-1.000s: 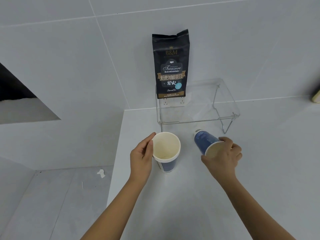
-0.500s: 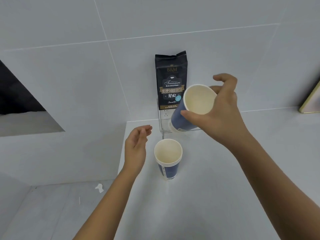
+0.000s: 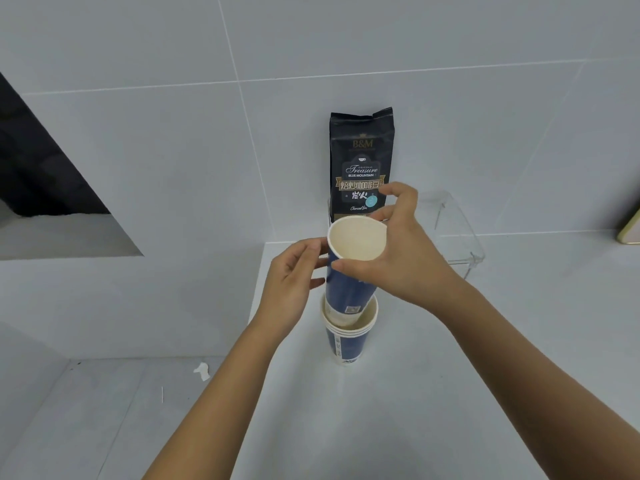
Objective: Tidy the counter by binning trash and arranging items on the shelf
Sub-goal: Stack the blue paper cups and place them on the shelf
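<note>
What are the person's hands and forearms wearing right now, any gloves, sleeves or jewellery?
Nothing shows: the left hand and right hand are bare, without gloves, rings or a watch. Both forearms are uncovered as far as the frame's bottom edge; no sleeve is in view.

Blue cup, cream inside; black coffee bag.

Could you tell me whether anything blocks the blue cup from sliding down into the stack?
Nothing visible does: the blue cup, held by the right hand, already has its base inside the stack.
</note>
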